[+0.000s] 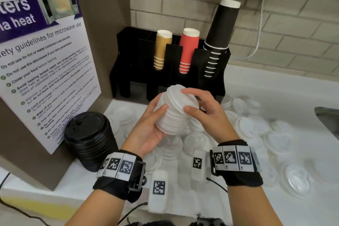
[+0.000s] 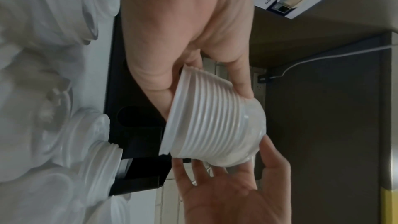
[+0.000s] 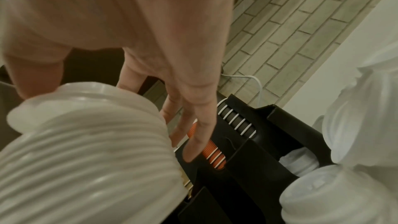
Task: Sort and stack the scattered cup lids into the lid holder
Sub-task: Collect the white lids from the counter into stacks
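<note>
The left hand point(image 1: 146, 134) cradles a nested stack of white plastic lids point(image 1: 174, 112) above the table, fingers wrapped around it; the right hand point(image 1: 203, 110) pinches its top (squaring it, I judge). Next: lowering it into the black lid holder point(image 1: 128, 57).

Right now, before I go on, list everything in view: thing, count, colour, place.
White lid stack: one, white, held in both hands before the holder.
Loose lids: many, white and clear, scattered on the counter.
Black lid stack: one, black, counter left.
Holder: one, black, against the wall.
Cup stacks: tan, red, black, in holder.
Poster: one, left panel.
Sink: right edge.
Left hand: grips the stack.
Right hand: steadies its top.
</note>
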Available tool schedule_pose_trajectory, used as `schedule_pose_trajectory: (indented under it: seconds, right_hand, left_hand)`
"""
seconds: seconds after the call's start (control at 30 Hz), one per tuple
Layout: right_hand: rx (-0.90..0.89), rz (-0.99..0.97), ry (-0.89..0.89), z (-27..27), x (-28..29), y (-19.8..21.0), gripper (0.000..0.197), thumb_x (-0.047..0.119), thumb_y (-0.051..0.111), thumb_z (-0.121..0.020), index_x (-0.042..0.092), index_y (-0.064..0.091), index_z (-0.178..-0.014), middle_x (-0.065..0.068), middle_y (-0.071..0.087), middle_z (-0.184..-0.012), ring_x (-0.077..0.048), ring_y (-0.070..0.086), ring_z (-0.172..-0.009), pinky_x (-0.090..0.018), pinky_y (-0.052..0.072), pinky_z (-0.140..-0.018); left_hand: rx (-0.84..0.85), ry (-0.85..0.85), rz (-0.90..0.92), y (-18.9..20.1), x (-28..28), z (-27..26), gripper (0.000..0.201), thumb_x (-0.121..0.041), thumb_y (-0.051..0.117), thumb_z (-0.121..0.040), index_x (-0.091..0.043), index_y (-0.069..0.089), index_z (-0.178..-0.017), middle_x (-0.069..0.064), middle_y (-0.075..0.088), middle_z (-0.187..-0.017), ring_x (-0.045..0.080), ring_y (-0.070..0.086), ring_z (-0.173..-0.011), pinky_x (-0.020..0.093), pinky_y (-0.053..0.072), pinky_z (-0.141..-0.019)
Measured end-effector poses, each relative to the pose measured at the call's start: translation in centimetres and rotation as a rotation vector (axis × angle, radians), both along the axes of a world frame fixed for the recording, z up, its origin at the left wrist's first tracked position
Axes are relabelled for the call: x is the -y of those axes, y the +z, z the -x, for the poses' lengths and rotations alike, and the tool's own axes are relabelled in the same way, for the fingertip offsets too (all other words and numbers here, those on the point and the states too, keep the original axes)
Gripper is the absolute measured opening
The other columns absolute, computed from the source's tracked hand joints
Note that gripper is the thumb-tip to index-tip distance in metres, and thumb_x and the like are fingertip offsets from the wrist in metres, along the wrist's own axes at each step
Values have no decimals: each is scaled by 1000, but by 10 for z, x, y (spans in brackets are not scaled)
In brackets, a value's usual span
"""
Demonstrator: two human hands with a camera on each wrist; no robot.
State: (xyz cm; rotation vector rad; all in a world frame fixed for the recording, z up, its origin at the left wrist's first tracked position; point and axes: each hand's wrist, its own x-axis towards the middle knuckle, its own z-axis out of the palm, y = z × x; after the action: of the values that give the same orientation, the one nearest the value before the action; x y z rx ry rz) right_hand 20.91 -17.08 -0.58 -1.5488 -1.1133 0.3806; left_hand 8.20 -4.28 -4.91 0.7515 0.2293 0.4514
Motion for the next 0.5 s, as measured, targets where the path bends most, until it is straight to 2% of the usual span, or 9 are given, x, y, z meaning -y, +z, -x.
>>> schedule_pose_trajectory:
  seconds: [0.13,0.23,0.3,0.4,0.5]
  right_hand:
    - [49,22,9,1,-3,-1,30,31,69,-84,44,66,-110,5,50,-121,-6,48,-117,-10,42,-87]
    - [45,28,27,4,-6,-2,27,35,69,-81,49,67,-104,7,47,-120,-3,46,-117,-10,43,-86]
    - [45,27,36,5,-7,-2,27,39,69,-79,51,67,-103,9,46,-119,0,45,-117,-12,46,-86]
    - [60,32,41,8,-9,-1,29,42,70,-76,46,68,-104,11,46,-119,1,45,-117,-17,49,-86]
    - [69,25,84,7,-10,0,37,46,71,-76,40,65,-112,11,49,-123,-3,48,-120,-22,51,-90]
  left_hand:
    - [-22,-17,-20,-1,0,2,56,-24,65,-85,-27,50,-139,10,60,-135,31,61,-120,42,58,-83]
    - [-38,-1,-27,-2,0,3,56,-26,62,-85,-26,49,-140,10,61,-133,30,63,-117,41,59,-81]
    - [-35,2,-32,-2,0,5,56,-28,60,-87,-24,47,-141,11,60,-135,30,61,-119,43,58,-85]
    - [-25,3,-37,-1,0,7,61,-34,65,-85,-23,47,-142,11,59,-136,31,59,-122,44,57,-90]
    - [-14,19,-33,1,0,8,64,-37,61,-86,-18,43,-145,14,54,-141,33,53,-129,49,48,-102]
